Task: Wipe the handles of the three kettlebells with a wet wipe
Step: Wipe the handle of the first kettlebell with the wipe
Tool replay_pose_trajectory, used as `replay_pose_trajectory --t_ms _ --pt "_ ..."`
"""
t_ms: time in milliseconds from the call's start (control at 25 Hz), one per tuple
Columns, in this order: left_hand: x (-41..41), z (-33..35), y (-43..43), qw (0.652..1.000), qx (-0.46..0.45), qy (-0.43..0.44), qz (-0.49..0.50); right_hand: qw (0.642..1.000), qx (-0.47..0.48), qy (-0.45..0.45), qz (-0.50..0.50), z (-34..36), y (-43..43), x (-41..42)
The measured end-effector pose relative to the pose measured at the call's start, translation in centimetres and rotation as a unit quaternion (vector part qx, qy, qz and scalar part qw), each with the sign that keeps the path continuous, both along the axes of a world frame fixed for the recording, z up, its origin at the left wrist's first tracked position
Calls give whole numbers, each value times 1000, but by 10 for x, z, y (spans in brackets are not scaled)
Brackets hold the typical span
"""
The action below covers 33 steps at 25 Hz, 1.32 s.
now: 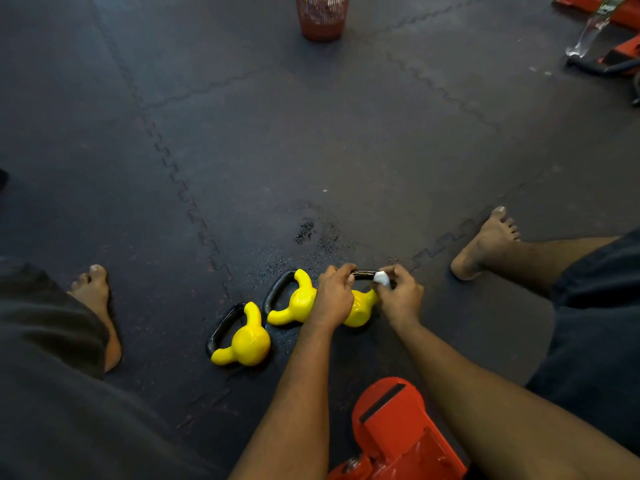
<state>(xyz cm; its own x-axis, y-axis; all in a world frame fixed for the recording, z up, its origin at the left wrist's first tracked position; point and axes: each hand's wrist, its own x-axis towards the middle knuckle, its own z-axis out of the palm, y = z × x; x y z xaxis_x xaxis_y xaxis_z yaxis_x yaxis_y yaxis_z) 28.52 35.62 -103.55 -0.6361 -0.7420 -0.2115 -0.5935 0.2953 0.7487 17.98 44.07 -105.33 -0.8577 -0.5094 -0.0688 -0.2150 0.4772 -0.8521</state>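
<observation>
One red painted metal frame (398, 431): nearest, low between the forearms, well apart from the work.
Three glossy yellow kettlebells with black loop handles: in a row on the dark interlocking rubber floor mat (242, 150).
Left kettlebell (247, 337): nearest, untouched.
Middle kettlebell (294, 303): just beside the left wrist, untouched.
Right kettlebell (360, 308): partly hidden beneath both hands.
Left hand (334, 292): curled round the left end of the right kettlebell's black handle bar (363, 274), steadying.
Right hand (400, 296): pinching a small bunched white wet wipe (381, 278) against the right end of the same bar.
Handling: judged heavy and rigid, with the glossy coating probably slick once damp; best held at the bar, never the body. Wipe soft and limp; best kept bunched.
Red mesh basket (322, 15): farthest, upright.
</observation>
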Motion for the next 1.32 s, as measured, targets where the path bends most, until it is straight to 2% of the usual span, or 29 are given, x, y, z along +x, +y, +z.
replay_pose_trajectory --t_ms 200,280,360,520,640,760,880,1000,1080,1200,1320 --pt "3 -1 -4 1000 3 1 -2 981 87 -104 141 11 -2 -33" --pt "4 0 -5 1000 4 -1 -8 977 90 -118 154 13 -2 -33" --pt "4 1 -3 1000 -1 -4 -11 988 85 -70 109 12 -2 -22" --pt "1 0 4 999 -30 -12 -25 997 55 -11 -48 10 -3 12" --pt "0 -1 10 998 -45 -15 -30 995 65 -1 -77 11 -2 17" --pt "0 -4 6 999 -39 -5 -1 993 97 -57 34 18 -5 -11" --pt "3 -5 -1 1000 -18 9 9 958 144 -183 167 29 -9 -43" --pt "8 -4 -6 1000 -3 18 10 946 123 -236 187 28 -8 -45" --pt "9 -2 -7 1000 -9 11 3 960 117 -194 167 23 -10 -38" --pt "14 0 -3 1000 4 9 3 979 140 -84 119 20 -13 -26" --pt "20 1 -2 998 36 -4 42 976 172 -10 132 27 -20 -19"
